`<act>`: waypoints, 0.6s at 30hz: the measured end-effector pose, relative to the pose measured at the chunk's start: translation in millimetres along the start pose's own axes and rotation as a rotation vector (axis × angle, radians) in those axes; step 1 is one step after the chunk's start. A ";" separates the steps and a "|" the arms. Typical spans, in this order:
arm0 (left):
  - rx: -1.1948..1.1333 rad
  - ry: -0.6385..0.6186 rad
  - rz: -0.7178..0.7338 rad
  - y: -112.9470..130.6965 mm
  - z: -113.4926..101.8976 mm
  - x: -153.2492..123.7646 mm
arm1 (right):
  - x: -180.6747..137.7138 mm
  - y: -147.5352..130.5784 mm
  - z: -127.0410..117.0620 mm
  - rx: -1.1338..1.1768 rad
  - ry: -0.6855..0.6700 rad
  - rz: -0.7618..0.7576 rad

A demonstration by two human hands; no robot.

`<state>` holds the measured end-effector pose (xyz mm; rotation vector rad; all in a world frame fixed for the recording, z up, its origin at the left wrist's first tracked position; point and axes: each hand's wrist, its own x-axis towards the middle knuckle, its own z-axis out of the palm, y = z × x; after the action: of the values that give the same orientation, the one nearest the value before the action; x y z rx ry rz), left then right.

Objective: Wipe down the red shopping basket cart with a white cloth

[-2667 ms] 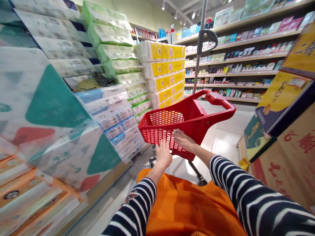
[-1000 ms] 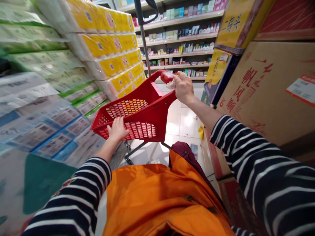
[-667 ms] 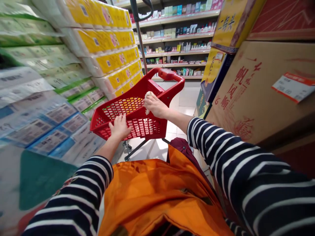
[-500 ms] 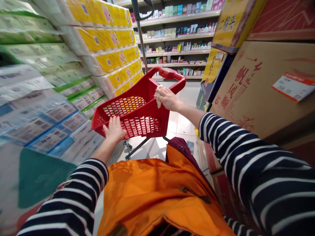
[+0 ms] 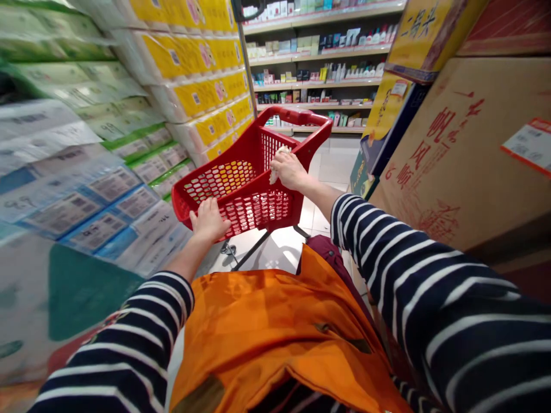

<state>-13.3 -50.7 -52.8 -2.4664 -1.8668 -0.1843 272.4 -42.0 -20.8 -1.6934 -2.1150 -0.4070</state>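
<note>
A red plastic shopping cart (image 5: pixel 258 215) with perforated basket walls stands at an angle before me. My left hand (image 5: pixel 210 219) is on the near rim toward its front end, fingers hooked over the edge and thumb apart. Farther along the same rim, close to the handle (image 5: pixel 297 116), my right hand (image 5: pixel 289 171) presses a crumpled white cloth (image 5: pixel 274 175) against the edge. Part of the cloth is hidden under the fingers. The inside of the basket shows no goods in the part I can see.
Stacked yellow-and-white tissue packs (image 5: pixel 189 100) rise on the left, with green and blue packs (image 5: pixel 99 206) nearer. Cardboard cartons (image 5: pixel 465 149) line the right side. Shelves of bottles and boxes (image 5: pixel 318 54) stand behind the cart. My orange apron (image 5: pixel 275 327) fills the lower middle.
The view has shifted, so the cart sits farther right. My right hand with the cloth has slid a little along the rim, away from the handle. The left hand stays on the rim.
</note>
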 end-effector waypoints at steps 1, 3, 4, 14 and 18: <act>-0.016 -0.007 -0.059 -5.4 2.1 -2.4 | 2.1 -2.3 -4.0 -0.013 -0.020 0.018; -0.027 -0.025 -0.117 -15.2 6.8 -7.4 | 7.7 -4.6 -11.6 -0.036 -0.069 0.054; -0.029 -0.029 -0.096 -18.5 9.2 -9.9 | 11.0 -6.2 -13.6 -0.043 -0.093 0.064; -0.070 -0.015 0.028 -1.5 12.4 -34.2 | 6.1 -102.2 39.8 0.174 -0.060 -0.275; -0.099 -0.060 0.064 -6.8 12.0 -36.2 | -2.2 -75.1 33.0 0.138 -0.066 -0.246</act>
<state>-28.7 -82.2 -69.2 -2.6214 -1.8416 -0.2074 195.5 -45.5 -49.2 -1.3934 -2.3509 -0.2701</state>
